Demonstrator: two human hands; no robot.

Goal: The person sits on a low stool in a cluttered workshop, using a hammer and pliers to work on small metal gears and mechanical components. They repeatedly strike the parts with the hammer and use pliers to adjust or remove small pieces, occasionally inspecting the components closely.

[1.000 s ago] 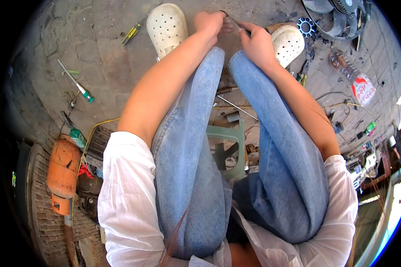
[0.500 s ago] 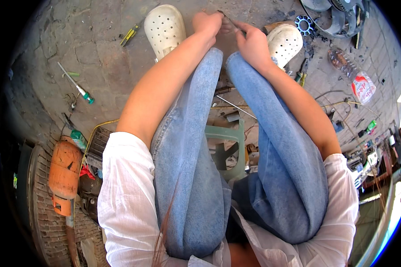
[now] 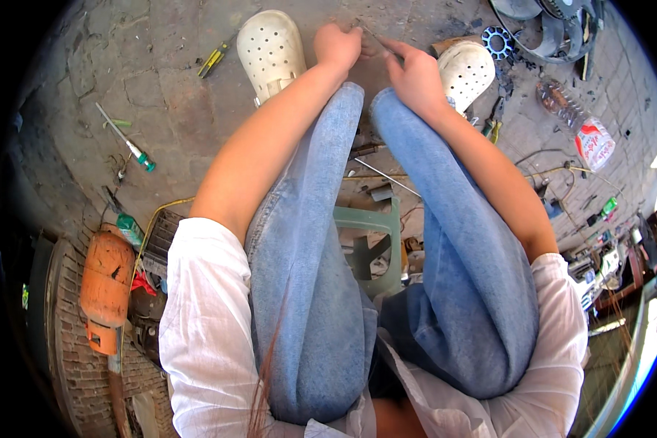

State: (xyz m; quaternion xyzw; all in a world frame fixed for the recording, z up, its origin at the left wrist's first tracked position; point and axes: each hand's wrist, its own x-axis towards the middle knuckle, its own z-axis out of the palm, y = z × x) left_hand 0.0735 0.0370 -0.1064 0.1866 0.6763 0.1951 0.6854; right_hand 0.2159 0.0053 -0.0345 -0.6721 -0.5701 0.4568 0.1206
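Note:
Out past my knees, my two hands work close together, just above the paved ground. My left hand (image 3: 337,48) is closed, fingertips pinched toward the right; whatever it grips is too small and hidden to name. In my right hand (image 3: 419,79), thumb and fingers close round a thin, dark, rod-like piece (image 3: 375,37) that slants up toward the left fingertips. Its far end and kind cannot be made out. White clogs, a left one (image 3: 271,52) and a right one (image 3: 466,73), flank the hands.
A yellow-black screwdriver (image 3: 213,60) and a green-handled one (image 3: 128,140) lie left. Pliers (image 3: 496,120), a slotted ring (image 3: 497,42), a plastic bottle (image 3: 577,120) and round machine parts (image 3: 551,29) are right. A green stool (image 3: 365,217) is beneath me; an orange cylinder (image 3: 108,281) stands lower left.
Both hands stay near the same spot. My left hand has turned slightly, and the thin dark piece between the hands shows less clearly than before.

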